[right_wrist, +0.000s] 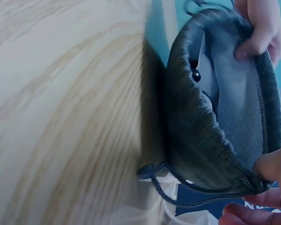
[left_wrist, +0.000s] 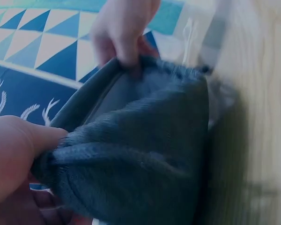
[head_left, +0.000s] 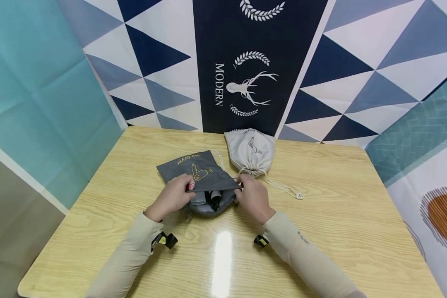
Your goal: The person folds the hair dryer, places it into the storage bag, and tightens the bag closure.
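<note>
A dark grey drawstring bag (head_left: 217, 176) with yellow "Hair Dryer" lettering lies on the table, its mouth spread toward me. My left hand (head_left: 174, 195) pinches the rim on the left, and my right hand (head_left: 254, 198) pinches the opposite side. Inside the mouth, a grey and black object (head_left: 215, 199) shows in part; most of it is hidden by the cloth. In the right wrist view the bag's dark cord (right_wrist: 196, 202) hangs in a loop near the right hand. The left wrist view is blurred over the bag (left_wrist: 136, 150).
Behind the dark bag, a light grey drawstring bag (head_left: 250, 151) with a hair dryer print lies closed, its white cord (head_left: 284, 188) trailing right. The wooden table (head_left: 339, 215) meets a patterned backdrop (head_left: 164, 82) at its far edge.
</note>
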Motion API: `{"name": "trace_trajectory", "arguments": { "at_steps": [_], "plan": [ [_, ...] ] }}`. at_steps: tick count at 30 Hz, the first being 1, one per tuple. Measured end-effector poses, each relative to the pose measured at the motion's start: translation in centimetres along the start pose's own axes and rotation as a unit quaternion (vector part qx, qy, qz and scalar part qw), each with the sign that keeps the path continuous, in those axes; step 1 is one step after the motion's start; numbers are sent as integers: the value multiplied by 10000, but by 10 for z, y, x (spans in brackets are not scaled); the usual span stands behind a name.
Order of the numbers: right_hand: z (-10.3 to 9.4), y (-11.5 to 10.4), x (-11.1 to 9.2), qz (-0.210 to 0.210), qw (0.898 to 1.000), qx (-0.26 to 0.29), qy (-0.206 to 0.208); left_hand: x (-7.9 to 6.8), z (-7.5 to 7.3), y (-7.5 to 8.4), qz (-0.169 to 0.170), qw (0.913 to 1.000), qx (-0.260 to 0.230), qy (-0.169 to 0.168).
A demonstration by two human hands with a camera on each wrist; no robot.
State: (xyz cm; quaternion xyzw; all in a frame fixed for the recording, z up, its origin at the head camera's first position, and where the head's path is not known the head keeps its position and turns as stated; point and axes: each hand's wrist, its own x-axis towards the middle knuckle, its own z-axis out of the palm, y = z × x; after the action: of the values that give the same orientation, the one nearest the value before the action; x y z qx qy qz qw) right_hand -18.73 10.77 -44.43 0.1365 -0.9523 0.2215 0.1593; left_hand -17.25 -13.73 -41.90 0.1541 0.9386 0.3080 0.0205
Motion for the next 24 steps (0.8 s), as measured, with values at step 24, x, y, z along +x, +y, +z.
{"name": "trace_trajectory", "arguments": {
  "at_steps": [24],
  "plan": [
    [3, 26, -3, 587, 9421, 2023, -2610, -22, -18, -27, -1175, 9779, -559, -1636]
  ]
}}
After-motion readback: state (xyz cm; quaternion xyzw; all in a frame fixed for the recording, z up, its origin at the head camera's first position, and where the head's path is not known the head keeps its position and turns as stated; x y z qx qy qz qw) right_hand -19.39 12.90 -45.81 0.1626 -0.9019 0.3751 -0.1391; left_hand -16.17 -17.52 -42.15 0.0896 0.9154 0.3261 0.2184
